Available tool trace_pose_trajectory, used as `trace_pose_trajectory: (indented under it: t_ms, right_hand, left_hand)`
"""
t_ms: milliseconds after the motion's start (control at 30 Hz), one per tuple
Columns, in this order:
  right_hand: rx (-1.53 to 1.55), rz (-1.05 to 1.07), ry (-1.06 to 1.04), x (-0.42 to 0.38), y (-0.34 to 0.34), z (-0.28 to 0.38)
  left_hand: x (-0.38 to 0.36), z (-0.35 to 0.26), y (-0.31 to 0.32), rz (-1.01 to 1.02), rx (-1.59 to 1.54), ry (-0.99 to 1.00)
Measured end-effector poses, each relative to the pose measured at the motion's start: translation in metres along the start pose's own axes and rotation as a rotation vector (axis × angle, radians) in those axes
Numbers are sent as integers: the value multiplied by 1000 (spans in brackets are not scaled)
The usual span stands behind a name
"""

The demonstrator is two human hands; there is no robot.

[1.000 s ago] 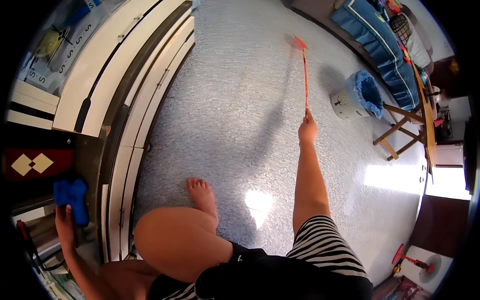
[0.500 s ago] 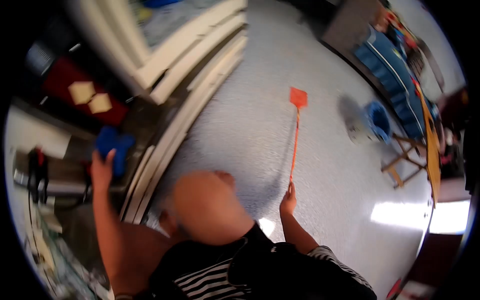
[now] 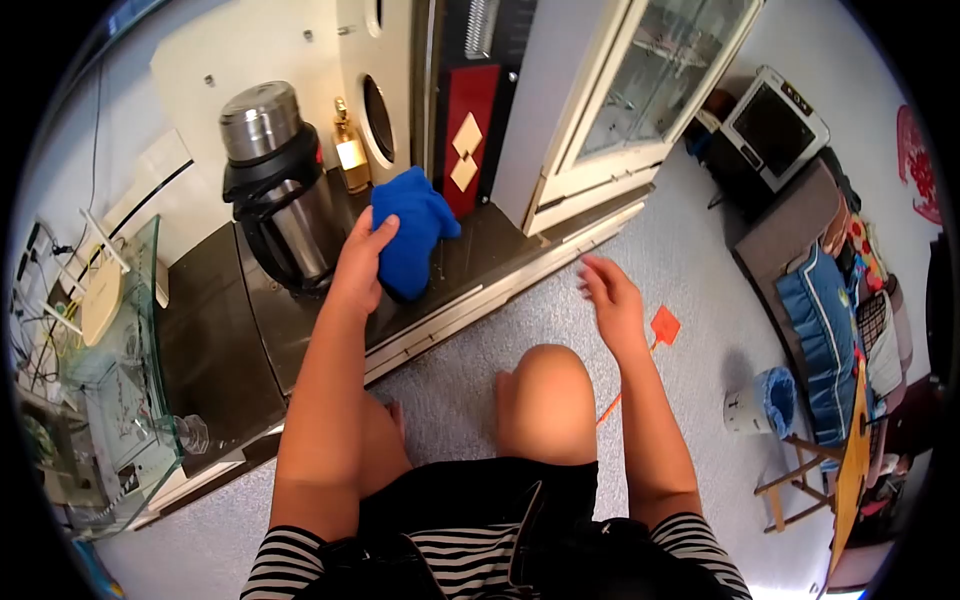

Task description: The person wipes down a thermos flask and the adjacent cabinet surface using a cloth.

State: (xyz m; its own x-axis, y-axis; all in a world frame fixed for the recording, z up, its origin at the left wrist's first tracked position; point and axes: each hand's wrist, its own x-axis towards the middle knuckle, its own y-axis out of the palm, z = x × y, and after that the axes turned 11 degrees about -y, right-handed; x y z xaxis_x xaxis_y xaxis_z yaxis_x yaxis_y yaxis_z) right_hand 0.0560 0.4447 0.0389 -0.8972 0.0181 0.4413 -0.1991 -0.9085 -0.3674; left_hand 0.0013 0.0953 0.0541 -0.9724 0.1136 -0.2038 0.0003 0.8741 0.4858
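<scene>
In the head view, my left hand [image 3: 360, 265] grips a bunched blue cloth [image 3: 412, 235] above the dark cabinet top, its thumb pressed on the near side. A steel thermos jug [image 3: 300, 215] with a black handle stands upright left of that hand. Behind the cloth is a gold bottle [image 3: 351, 155]. My right hand [image 3: 616, 305] is held over the floor with nothing in it, fingers loosely bent and apart, the tips slightly blurred. Beyond it lies an orange-red fly swatter [image 3: 665, 326] on the floor; my right forearm hides part of its handle.
A glass shelf [image 3: 150, 400] with a white router [image 3: 102, 300] stands at left. The cream glass-door cabinet [image 3: 610, 130] rises ahead. At right are a trash bin [image 3: 745, 410] with a blue liner, a wooden folding stool [image 3: 800, 485] and a sofa with a blue cushion [image 3: 815, 330].
My right hand has let go of the fly swatter, which now lies on the floor. My left hand has closed on the blue cloth. The view has swung left toward the cabinet top.
</scene>
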Motion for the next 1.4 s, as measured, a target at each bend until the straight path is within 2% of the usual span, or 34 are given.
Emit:
trace_pose_trajectory:
  t_ms: [33,100,167,233,300,333,367,400,433,467,500,533,567,600,767,833,900,967,1033,1100,1167,1233,1267,1333,1367,1400]
  right_hand:
    - [38,94,-45,26,23,41]
    - [20,227,-267,64,73,82]
    - [86,219,-214,90,127,102]
    - [-97,237,-261,111,155,112]
    - [-38,-37,-292,122,172,107]
    - [43,-161,-266,128,175,102]
    - [194,-279,-319,136,179,94]
    - [328,-346,-351,141,179,102]
    - [456,-419,-381,146,176,111]
    - [449,-416,-372,149,180,107]
    - [288,-409,-421,152,188,106]
    - [129,-398,-466,156,195,103]
    - [-82,-391,-615,160,203,89]
    - [-67,-396,-597,160,206,88]
    - [19,-347,-500,146,212,62]
    - [-17,-203,-401,138,214,51]
    - [-19,-193,-388,127,216,41]
    - [-23,-82,-270,117,218,27]
    - [-24,-94,-278,106,223,9]
    - [-70,29,-131,102,222,2]
    - [-75,32,-129,102,220,-3]
    - [-151,65,-122,105,215,8]
    - [-151,70,-118,106,214,12]
    - [32,-204,-278,111,205,58]
    - [152,-150,-250,112,195,82]
    - [75,-245,-470,121,196,85]
  left_hand:
    - [-2,-3,2,54,-23,43]
    - [-3,-6,8,114,-8,94]
    - [1,-6,14,80,81,189]
    - [4,-7,17,-24,238,241]
    - [9,-8,26,-48,144,487]
    - [17,-10,30,-61,142,488]
    - [26,-11,34,-255,258,713]
    - [29,-9,37,-446,382,912]
    - [32,-14,42,-531,573,1093]
    - [39,-12,46,-549,625,1140]
    - [46,-10,49,-572,676,1191]
    - [51,-7,48,-579,678,1184]
    - [55,-3,46,-703,839,1144]
    - [58,2,44,-823,1001,1095]
    - [70,21,39,-758,921,1055]
    - [68,29,38,-670,815,953]
    - [64,40,36,-685,844,939]
    - [61,49,34,-696,872,932]
    - [58,61,29,-678,843,547]
    - [63,69,21,-681,863,507]
    - [69,71,9,-688,879,468]
    - [67,63,6,-578,787,266]
    - [67,63,7,-580,786,261]
    - [53,45,29,-627,810,832]
    - [51,35,37,-628,854,958]
    - [51,25,45,-627,897,1082]
